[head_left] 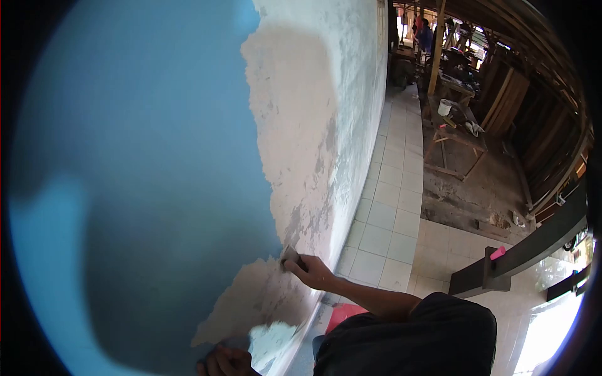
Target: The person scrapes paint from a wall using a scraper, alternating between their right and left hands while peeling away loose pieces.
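My right hand is closed around a scraper, whose flat pale blade rests against the wall at the edge of the blue paint. Around the blade the wall shows a bare pinkish-beige patch with a ragged border and grey flecks, running upward and down to the left. At the bottom edge, in shadow, my left hand is near the lower wall with its fingers curled; what they hold, if anything, is hidden.
A red object is partly hidden beside my arm. Pale floor tiles run along the wall. Farther right stand a wooden workbench with a white can, and a dark beam with a pink item.
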Demonstrator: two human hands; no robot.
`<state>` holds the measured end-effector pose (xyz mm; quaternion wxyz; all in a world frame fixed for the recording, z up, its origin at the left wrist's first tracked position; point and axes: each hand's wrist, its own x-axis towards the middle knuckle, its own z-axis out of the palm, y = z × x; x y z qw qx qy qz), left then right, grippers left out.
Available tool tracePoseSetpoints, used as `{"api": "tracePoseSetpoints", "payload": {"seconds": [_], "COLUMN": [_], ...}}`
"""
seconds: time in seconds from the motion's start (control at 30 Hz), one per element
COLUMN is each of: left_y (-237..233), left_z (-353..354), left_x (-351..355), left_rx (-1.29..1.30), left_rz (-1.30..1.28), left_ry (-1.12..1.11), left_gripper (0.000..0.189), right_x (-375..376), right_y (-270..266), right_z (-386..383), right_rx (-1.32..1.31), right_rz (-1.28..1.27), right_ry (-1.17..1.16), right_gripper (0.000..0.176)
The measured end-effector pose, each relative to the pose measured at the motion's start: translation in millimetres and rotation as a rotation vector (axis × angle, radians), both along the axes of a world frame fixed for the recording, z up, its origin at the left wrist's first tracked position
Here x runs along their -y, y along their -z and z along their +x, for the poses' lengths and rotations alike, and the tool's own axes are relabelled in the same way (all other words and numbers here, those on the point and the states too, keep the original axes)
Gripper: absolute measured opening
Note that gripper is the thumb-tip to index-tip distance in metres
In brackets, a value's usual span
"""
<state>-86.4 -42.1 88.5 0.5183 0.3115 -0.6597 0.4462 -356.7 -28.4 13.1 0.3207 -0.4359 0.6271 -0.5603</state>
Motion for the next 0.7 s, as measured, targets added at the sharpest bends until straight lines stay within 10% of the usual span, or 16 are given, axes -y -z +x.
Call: {"api": "tracePoseSetpoints", "payload": {"seconds": [0.7], "left_y": [13.8], "left_z": [7.0], "left_x": [1.7], "left_rx": [-0.05], "left_rz": [0.131], "left_ry": [-0.047], "left_gripper": [0.006], "right_x": [13.8], "right_y": [-10.1], "right_z": [-2.8], "right_rx": [0.184], "right_rz": [-0.069], "right_ry": [0.08], "right_gripper": [0.048]}}
